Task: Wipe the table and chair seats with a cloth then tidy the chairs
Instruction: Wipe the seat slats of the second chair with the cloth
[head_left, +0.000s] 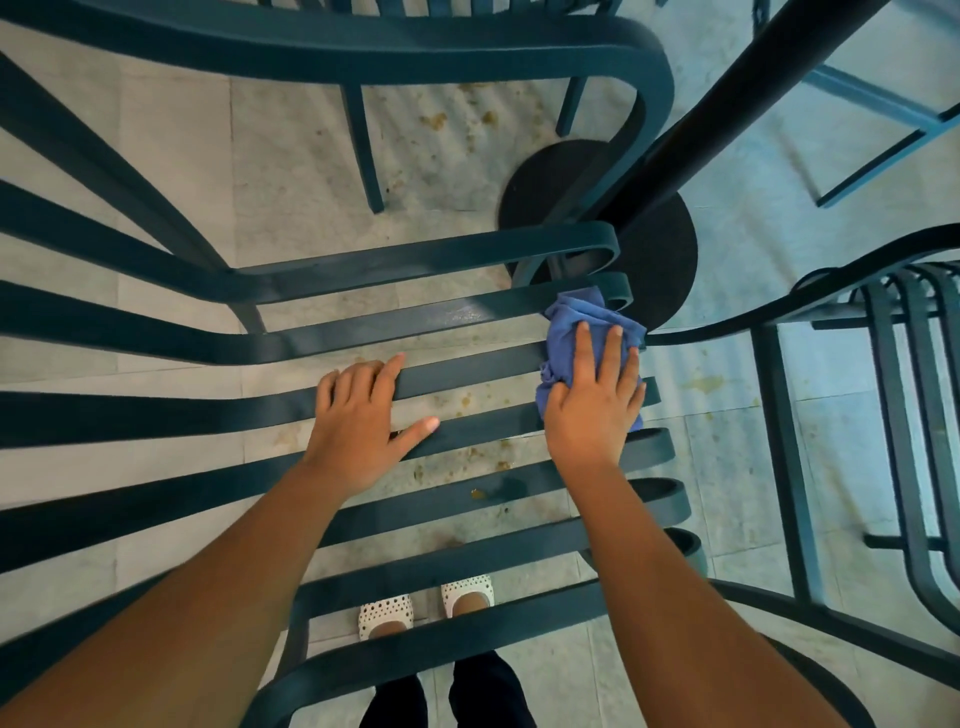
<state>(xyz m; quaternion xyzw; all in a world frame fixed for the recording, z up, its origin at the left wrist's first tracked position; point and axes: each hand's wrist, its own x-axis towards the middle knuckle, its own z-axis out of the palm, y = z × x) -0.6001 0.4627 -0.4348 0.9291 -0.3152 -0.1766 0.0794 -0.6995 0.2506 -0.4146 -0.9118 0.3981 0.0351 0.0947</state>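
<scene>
Chair seat (467, 358), dark teal slats with open gaps, fills the middle of the head view. Person stands behind it, leaning over.

Right hand (592, 400) lies flat on the cloth (576, 317), fingers straight and spread, pressing it onto the slats near the seat's front right corner. No pinch visible; the palm and fingers pin it. Cloth is blue, bunched, part of it sticking out past the fingertips toward the seat's front edge.

Left hand (363, 415) rests on the seat's middle slats, well left of the cloth. Fingers bent over the far edge of one slat, thumb laid along the next slat toward the person. Reads as a brace, gripping the slat.

Handling, as judged: cloth is soft and limp, light, will fold and drag under the palm; on slats it can sag into a gap or snag on an edge, so flat pressure along a slat's length suits better than across. Chair looks rigid, hard and smooth; weight cannot be told from here. For moving it later, the curved top rail or an armrest (426, 254), just beyond the seat's far side, looks the natural hold.

Floor (171, 171) below the seat shows brownish stains through the gaps. Black round base (670, 244) and pole stand just past the seat's front right corner. A second chair (893, 312) is right of the seat, apart from it. White perforated shoes (387, 616) show under the seat's near edge.
</scene>
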